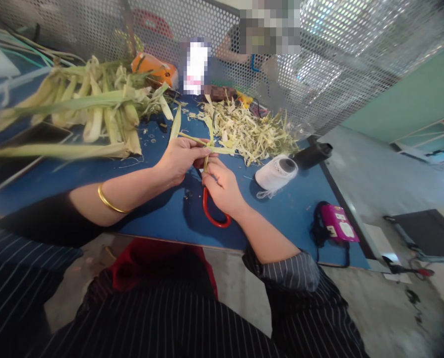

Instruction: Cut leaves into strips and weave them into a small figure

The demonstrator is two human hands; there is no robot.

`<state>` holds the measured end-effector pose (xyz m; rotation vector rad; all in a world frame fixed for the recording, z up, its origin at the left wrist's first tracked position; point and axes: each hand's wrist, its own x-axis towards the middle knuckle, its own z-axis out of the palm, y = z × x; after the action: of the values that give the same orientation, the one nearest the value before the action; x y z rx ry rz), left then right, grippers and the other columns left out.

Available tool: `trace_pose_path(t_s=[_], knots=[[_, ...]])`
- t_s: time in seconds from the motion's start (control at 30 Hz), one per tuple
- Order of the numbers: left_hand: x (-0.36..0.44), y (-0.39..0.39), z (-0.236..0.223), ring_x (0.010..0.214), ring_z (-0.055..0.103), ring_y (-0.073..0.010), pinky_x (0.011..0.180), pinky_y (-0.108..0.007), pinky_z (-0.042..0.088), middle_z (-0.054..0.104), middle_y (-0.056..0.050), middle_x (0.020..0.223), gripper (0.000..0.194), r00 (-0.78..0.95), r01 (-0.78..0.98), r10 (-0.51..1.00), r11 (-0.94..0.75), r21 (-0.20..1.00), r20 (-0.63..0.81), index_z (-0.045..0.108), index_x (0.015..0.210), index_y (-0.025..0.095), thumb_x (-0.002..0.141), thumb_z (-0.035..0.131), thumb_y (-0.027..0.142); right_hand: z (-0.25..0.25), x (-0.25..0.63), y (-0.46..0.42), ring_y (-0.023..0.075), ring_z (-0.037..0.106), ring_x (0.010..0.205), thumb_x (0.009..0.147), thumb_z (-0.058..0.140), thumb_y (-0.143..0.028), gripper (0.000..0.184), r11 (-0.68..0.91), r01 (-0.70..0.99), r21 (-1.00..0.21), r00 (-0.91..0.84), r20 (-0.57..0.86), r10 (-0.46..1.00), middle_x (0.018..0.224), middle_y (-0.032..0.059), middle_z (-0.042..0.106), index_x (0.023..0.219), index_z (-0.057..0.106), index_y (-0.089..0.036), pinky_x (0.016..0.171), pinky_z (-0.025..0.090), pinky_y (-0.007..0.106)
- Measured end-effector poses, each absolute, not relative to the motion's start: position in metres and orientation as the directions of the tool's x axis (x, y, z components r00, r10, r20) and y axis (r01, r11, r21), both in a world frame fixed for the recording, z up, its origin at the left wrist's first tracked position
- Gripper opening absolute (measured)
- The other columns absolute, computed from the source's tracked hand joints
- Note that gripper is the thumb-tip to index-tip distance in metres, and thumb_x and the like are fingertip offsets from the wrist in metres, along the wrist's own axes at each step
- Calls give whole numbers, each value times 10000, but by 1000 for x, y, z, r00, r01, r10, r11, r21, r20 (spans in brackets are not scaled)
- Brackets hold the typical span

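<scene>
pinching husk strips point(224, 150) | left fingers point(202, 152), right fingers point(211, 181) closed | axes seemingly crossed, one rightward

Two hands point(224, 183), one gold bangle point(106, 201), one red handle point(205, 205), one white spool point(276, 172), one shred heap point(248, 130).

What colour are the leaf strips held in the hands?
The leaf strips are pale yellow-green, clearest in the head view.

My left hand point(177, 161) and right hand point(224, 188) pinch crossed strips point(224, 150) above the blue table point(281, 219). A red handle point(218, 224) shows beside my right hand; shreds point(257, 134) heap beyond, husks point(94, 114) lie left, a white spool point(272, 174) right.
</scene>
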<state>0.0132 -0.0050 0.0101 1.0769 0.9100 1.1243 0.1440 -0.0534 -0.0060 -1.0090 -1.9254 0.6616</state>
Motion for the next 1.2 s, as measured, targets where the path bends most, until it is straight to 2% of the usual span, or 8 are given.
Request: trace_pose_path(t_s=[0.17,0.27,0.4,0.47,0.53,0.73,1.03,1.2], knots=[[14,-6,7,411,465,-43,443,-193,362,586,23,526,112,195,-275,980,82,958,-28,636,829,80,725,664,48,-8,142,-53,159,492,840,853,430,-142,212,589,421,-690,-374,460,805,809,31,481,661,380,-219,802,422,302],[12,-2,10,503,588,-82,508,-198,446,654,-15,617,200,202,-291,977,132,948,-75,626,932,83,737,656,52,-4,143,-56,158,512,826,893,423,-186,189,576,510,-639,-397,419,817,829,35,517,707,435,-214,773,413,293],[5,4,17,631,667,-122,646,-245,535,699,-47,716,244,254,-261,950,248,933,-181,636,1000,110,757,654,95,5,153,-61,140,490,702,926,461,-339,240,486,679,-550,-174,521,835,779,19,528,718,473,-219,702,389,286],[2,5,19,622,664,-130,640,-257,544,697,-55,707,202,311,-232,924,299,926,-220,651,966,110,764,640,105,7,159,-58,122,469,643,902,511,-392,208,399,710,-580,27,589,808,834,19,546,783,506,-221,678,387,284],[1,4,19,630,664,-138,637,-268,550,696,-61,717,175,352,-214,910,305,928,-217,662,919,112,745,653,105,4,164,-53,107,460,592,881,539,-434,207,322,691,-647,99,526,845,857,11,567,887,537,-227,642,385,279],[3,0,9,533,586,-89,559,-236,521,646,-23,653,135,395,-103,914,150,983,-98,679,809,128,693,743,155,-5,164,-43,104,475,513,913,465,-427,295,254,546,-798,-64,263,963,561,-41,501,723,541,-215,554,368,252],[5,-2,24,456,530,-69,496,-207,489,602,-9,582,107,324,-72,937,165,984,-133,623,683,123,750,705,137,12,167,-51,80,389,443,889,496,-337,268,253,354,-901,-49,252,967,495,-62,419,649,502,-217,493,314,247],[1,3,22,476,565,-88,546,-239,509,628,-13,599,69,319,-90,936,189,978,-151,643,738,125,747,710,138,17,168,-53,87,374,462,888,483,-327,273,289,383,-877,-75,282,956,490,-57,408,640,508,-217,504,309,250]])
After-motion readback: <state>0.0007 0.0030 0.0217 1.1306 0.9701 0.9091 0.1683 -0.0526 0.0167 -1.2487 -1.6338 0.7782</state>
